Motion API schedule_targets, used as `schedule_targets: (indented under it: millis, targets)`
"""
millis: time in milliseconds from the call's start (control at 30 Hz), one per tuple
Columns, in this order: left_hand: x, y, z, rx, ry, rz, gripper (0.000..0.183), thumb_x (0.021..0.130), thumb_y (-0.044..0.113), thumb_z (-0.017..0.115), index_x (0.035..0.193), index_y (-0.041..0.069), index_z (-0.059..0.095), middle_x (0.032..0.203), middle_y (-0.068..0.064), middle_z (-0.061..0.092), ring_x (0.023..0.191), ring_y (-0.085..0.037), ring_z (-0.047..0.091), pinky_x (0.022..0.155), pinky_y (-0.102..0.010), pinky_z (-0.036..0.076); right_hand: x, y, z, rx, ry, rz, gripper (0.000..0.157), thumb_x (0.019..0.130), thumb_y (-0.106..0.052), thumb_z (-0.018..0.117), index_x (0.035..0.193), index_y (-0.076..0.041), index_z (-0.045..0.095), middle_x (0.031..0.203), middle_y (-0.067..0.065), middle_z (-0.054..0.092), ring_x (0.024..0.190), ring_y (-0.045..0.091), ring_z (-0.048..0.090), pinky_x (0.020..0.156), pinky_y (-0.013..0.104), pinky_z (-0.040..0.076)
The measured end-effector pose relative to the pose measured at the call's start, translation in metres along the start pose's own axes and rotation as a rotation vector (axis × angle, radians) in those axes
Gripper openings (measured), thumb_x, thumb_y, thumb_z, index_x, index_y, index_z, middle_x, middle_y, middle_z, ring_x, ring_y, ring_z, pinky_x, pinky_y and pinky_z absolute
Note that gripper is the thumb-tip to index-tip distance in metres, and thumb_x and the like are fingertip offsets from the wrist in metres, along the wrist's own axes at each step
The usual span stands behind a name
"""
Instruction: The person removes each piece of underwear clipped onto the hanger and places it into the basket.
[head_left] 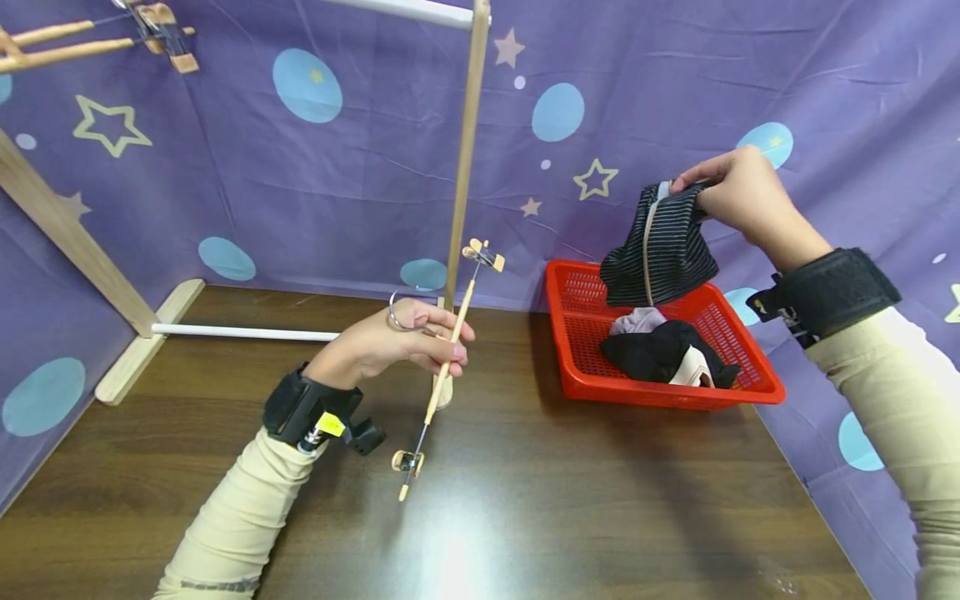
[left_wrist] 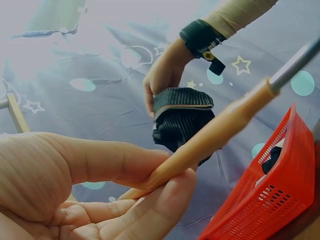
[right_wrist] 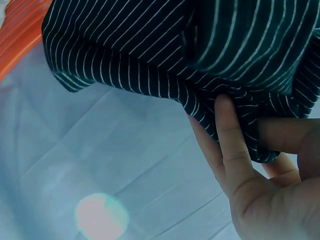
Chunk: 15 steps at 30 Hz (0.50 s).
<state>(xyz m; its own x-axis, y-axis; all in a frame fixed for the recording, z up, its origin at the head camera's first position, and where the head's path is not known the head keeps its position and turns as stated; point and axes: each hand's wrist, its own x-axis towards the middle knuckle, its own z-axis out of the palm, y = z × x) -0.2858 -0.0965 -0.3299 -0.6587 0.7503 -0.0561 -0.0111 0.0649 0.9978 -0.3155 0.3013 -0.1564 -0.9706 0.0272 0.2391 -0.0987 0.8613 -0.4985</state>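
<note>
My left hand [head_left: 401,337] pinches a clip hanger [head_left: 437,396] by its wooden bar, thumb against fingers, over the table. The bar stands steeply tilted, a clip near each end and the metal hook [head_left: 393,308] at the hand. Up on the right, my right hand [head_left: 750,204] grips a dark garment [head_left: 678,246] with thin white stripes and a tan band. It hangs bunched over the red basket [head_left: 652,393]. In the right wrist view, fingers and thumb pinch an edge of the striped cloth [right_wrist: 135,35]. Inside the basket lie black cloth [head_left: 648,354] and lilac cloth [head_left: 637,321].
A wooden rack post [head_left: 467,142] rises behind my left hand, with a white lower rod [head_left: 247,332] and an upper rod [head_left: 420,10]. Another clip hanger [head_left: 71,47] hangs at top left. A purple starred curtain [head_left: 360,183] backs the brown table [head_left: 525,500].
</note>
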Motion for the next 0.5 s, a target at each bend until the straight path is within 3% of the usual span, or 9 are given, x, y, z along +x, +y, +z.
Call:
schedule_targets:
  millis: [133, 333, 500]
  targets:
    - [0.000, 0.000, 0.001, -0.004, -0.008, 0.003, 0.038, 0.095, -0.001, 0.062, 0.128, -0.015, 0.052, 0.089, -0.006, 0.075, 0.081, -0.016, 0.076, 0.082, -0.039, 0.063, 0.007, 0.017, -0.005, -0.031, 0.007, 0.050, 0.027, 0.085, 0.000, 0.059, 0.093, -0.014, 0.081, 0.066, -0.031, 0.060, 0.058, 0.000, 0.049, 0.049, 0.020, 0.041]
    - [0.000, 0.001, 0.002, -0.006, -0.013, -0.001, 0.037, 0.095, -0.001, 0.062, 0.128, -0.014, 0.052, 0.089, -0.005, 0.075, 0.082, -0.017, 0.075, 0.082, -0.039, 0.063, 0.014, 0.035, -0.005, -0.045, 0.030, 0.100, 0.019, 0.088, -0.006, 0.064, 0.087, -0.014, 0.081, 0.057, -0.033, 0.056, 0.056, -0.006, 0.053, 0.050, 0.016, 0.043]
    - [0.000, 0.002, 0.004, -0.005, -0.011, -0.009, 0.037, 0.095, 0.000, 0.063, 0.128, -0.013, 0.053, 0.089, -0.005, 0.075, 0.081, -0.017, 0.075, 0.083, -0.041, 0.063, 0.019, 0.052, 0.001, -0.019, 0.044, 0.148, 0.019, 0.087, -0.004, 0.064, 0.087, -0.013, 0.081, 0.058, -0.028, 0.057, 0.054, -0.005, 0.056, 0.050, 0.015, 0.047]
